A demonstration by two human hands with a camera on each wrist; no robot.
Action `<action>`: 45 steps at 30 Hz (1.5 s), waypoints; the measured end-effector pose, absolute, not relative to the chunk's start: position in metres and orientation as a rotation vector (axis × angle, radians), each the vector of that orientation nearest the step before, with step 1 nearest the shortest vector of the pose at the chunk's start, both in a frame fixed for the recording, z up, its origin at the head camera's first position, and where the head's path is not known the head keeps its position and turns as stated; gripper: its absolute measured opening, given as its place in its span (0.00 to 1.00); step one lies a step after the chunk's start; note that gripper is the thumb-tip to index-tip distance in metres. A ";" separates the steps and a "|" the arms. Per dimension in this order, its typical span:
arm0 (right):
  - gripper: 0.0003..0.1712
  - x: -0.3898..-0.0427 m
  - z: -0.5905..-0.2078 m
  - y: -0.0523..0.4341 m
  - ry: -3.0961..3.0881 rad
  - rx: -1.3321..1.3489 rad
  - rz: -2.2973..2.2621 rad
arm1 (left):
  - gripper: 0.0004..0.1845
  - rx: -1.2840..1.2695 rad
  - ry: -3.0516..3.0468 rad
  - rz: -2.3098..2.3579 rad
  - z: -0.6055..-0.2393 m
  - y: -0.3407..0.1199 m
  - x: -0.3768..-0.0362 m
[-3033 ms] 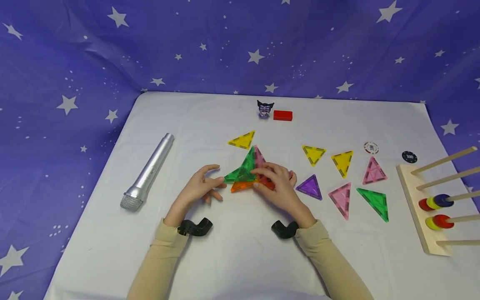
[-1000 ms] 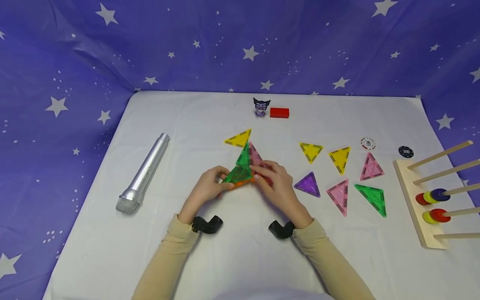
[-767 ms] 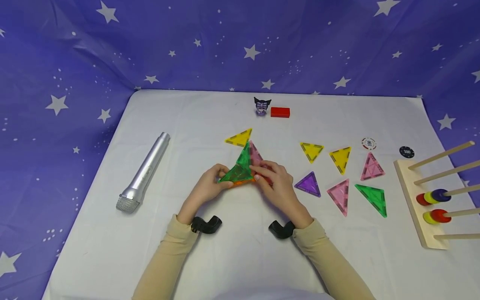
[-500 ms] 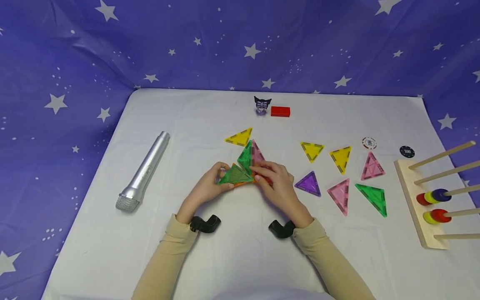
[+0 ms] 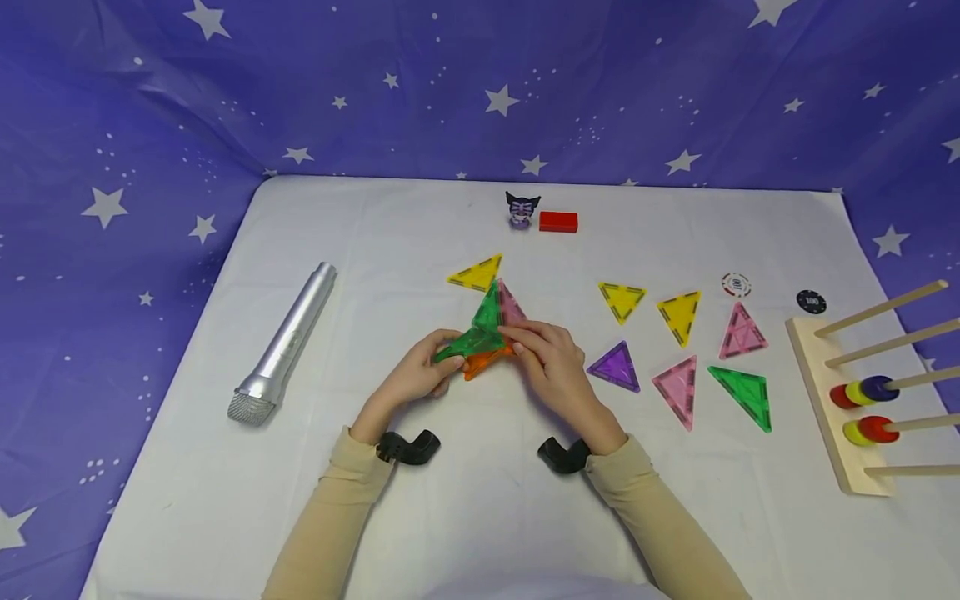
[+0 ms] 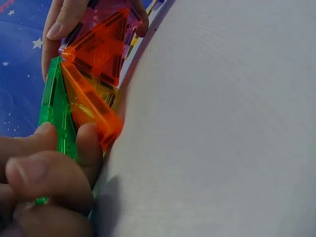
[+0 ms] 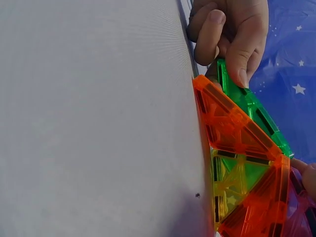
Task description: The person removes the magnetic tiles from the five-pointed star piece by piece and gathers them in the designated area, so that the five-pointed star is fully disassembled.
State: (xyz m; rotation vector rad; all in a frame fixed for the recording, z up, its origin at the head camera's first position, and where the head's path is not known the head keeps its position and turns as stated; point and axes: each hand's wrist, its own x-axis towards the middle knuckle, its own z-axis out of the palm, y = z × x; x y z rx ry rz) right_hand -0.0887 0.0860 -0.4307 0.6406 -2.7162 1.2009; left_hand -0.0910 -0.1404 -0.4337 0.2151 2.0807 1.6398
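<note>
My left hand (image 5: 423,367) pinches the outer corner of a green triangular magnetic tile (image 7: 261,118) between thumb and fingers. Below it, an orange triangular tile (image 6: 94,106) leans out from a small tile structure, with a gap opening between the two toward their outer ends. Opposite, my right hand (image 5: 555,358) holds the structure at a pink tile (image 5: 510,307), fingertips at its top edge. A second orange tile (image 6: 103,47) and a yellow tile (image 7: 227,173) form other faces. Another green tile (image 5: 487,308) stands at the back; the right hand hides part of the right side.
Loose triangular tiles lie to the right, among them a purple tile (image 5: 615,367) and a green one (image 5: 745,396). A yellow tile (image 5: 477,273) lies behind the structure. A silver microphone (image 5: 288,342) rests at left, a wooden peg rack (image 5: 836,408) at right.
My left hand has come in from the left and taken hold of the green tile. That tile has tilted, showing more of the orange one. The right hand stays at the structure.
</note>
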 end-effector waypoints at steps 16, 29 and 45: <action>0.23 -0.084 -0.437 0.081 -2.637 0.532 1.277 | 0.17 0.265 1.842 1.820 -0.441 -0.142 -0.086; 0.17 -0.083 -0.439 0.077 -2.604 0.456 1.304 | 0.16 0.334 1.769 1.776 -0.442 -0.154 -0.087; 0.15 -0.083 -0.438 0.075 -2.607 0.476 1.330 | 0.20 0.345 1.727 1.837 -0.441 -0.183 -0.090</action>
